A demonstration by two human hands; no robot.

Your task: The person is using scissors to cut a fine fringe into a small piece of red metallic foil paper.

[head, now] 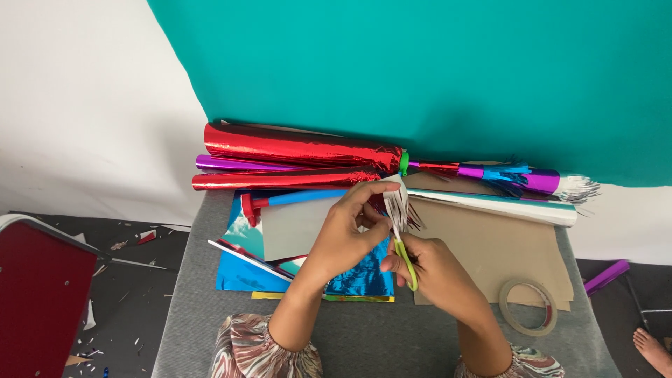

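Head view, only cam. Scissors (404, 260), green handles, sit in R hand (432, 274), fingers curled through the loops and closed round them; blades run up from the grip into a folded foil strip (396, 201), white backing w/ fringe already cut along its far edge. Blade gap mostly hidden by the strip, can't tell how wide. L hand (346, 234) pinches the strip just left of the blades, thumb and forefinger pressed together on it, fingertips close beside the cutting line.

Around the grip: blue foil sheet (360, 280) directly under both hands, grey-white card (294, 227) left of the L-hand pinch, brown paper (490, 252) right of the R hand, tape roll (528, 306) further right and nearer the body. Beyond the grip, red foil rolls (301, 148) and a fringed foil stick (518, 178) stacked at table's (196, 308) far edge.

Risks, my read:
- L fingertips sit so near the blades that a deep snip could nick them.
- Foil is thin and slippery; a loose pinch lets the strip twist, giving uneven fringe or a tear.
- Cutting too far toward the fold would sever the fringe from the strip.
- Stacked rolls behind could get nudged and roll off.
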